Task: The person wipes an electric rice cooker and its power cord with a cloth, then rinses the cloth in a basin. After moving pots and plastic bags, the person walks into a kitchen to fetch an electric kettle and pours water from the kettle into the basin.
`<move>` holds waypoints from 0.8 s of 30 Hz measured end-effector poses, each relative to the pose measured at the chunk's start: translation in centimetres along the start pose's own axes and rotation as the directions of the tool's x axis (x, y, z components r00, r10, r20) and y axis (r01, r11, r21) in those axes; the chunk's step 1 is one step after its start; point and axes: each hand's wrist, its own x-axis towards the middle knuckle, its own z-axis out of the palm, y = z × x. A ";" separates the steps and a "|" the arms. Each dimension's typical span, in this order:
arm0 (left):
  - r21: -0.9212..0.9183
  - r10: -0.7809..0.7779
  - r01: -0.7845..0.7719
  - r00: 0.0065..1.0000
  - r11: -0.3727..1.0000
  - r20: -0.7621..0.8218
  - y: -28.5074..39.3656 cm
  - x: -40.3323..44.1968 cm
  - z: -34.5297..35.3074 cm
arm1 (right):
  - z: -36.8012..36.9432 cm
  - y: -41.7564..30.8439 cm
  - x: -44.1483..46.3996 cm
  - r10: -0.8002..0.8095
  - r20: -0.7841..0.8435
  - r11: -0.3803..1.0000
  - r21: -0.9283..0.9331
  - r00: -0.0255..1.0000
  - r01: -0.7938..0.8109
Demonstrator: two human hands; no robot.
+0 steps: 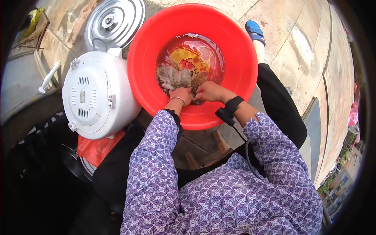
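A large red basin holds water with a printed yellow and red pattern showing on its bottom. In the water lies a wet greyish-brown cloth-like bundle, on the basin's near left side. My left hand, with a bracelet at the wrist, is closed at the bundle's lower edge. Just right of it, my right hand has its fingers bent together at the darker wet part of the bundle. A black strap sits on my right wrist. Both sets of fingertips are partly hidden at the material.
Against the basin's left side lies a white appliance, with a round metal lid behind it. A red plastic bag is below the appliance. My foot in a blue slipper rests right of the basin.
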 end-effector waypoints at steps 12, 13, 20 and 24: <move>-0.827 0.160 -0.173 0.940 -0.534 -0.300 3.7 -0.7 -8.5 | -2.9 6.8 2.8 0.227 -0.194 0.053 0.981 0.954 0.187; -0.884 -0.090 -0.238 0.971 -0.403 -0.220 2.5 0.6 -7.3 | -3.5 7.1 3.4 0.308 -0.317 0.218 0.941 0.897 0.257; -0.955 -0.712 0.162 0.699 0.250 -0.068 -3.9 4.0 -0.3 | -5.9 8.6 6.3 0.334 -0.755 0.932 0.354 0.564 -0.079; -0.972 -0.724 0.169 0.690 0.164 -0.002 -3.0 4.2 0.5 | -3.5 5.3 9.1 0.195 -0.781 0.966 0.047 0.594 -0.255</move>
